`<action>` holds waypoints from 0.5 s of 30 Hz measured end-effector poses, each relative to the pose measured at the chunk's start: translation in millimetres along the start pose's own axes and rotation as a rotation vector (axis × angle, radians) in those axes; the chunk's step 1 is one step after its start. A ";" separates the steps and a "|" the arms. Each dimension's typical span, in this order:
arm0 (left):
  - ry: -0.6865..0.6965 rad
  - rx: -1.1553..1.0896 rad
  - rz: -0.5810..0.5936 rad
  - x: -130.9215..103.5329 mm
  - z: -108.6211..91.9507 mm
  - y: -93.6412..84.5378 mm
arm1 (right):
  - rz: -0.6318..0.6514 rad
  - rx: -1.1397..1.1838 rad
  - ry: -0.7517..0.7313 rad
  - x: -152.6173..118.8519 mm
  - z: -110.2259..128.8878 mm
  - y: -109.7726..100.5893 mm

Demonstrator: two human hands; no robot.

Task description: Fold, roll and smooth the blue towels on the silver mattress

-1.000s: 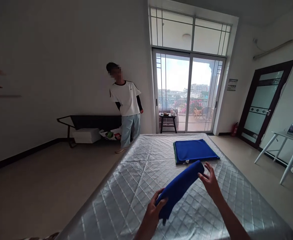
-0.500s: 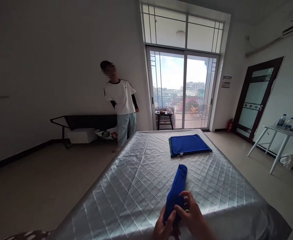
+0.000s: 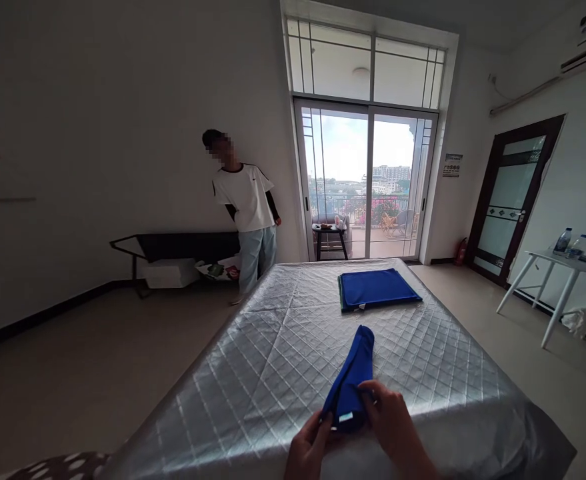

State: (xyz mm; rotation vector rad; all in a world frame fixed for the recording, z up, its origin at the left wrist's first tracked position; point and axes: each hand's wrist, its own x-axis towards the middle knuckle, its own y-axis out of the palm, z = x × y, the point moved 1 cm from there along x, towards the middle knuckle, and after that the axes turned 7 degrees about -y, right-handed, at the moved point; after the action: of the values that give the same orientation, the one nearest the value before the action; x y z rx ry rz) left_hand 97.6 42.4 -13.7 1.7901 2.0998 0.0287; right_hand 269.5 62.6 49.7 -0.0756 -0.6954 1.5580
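Over the silver cover (image 3: 233, 393), the cloth (image 3: 357, 373) runs lengthwise away, slightly rightward, narrow end toward the folded pile (image 3: 380, 289); left hand (image 3: 307, 445) and right hand (image 3: 395, 425) pinch its near edges.

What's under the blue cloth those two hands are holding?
A silver quilted cover shows beyond the blue cloth and on both sides. What's right underneath is hidden by the cloth, the left hand and the right hand.

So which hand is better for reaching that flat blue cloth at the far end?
Probably the right hand: it is farther forward and lines up better with the flat blue cloth. The left hand sits farther back, off to the left. Both hands hold the narrow blue cloth.
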 end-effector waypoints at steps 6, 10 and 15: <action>0.197 0.154 -0.030 -7.8 -6.3 15.8 | 0.022 -0.104 -0.040 -0.7 9.0 -2.1; 0.210 0.244 -0.001 -9.7 -16.4 20.7 | -0.015 -0.084 -0.051 1.3 10.9 -6.2; 0.157 0.259 0.026 -14.6 -27.6 22.3 | -0.091 -0.002 -0.119 2.5 11.9 -9.0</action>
State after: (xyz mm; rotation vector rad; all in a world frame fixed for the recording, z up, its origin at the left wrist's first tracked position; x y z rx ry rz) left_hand 112.2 38.9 21.6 2.0231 2.2775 -0.1037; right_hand 271.7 59.9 64.4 0.0467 -0.7836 1.4832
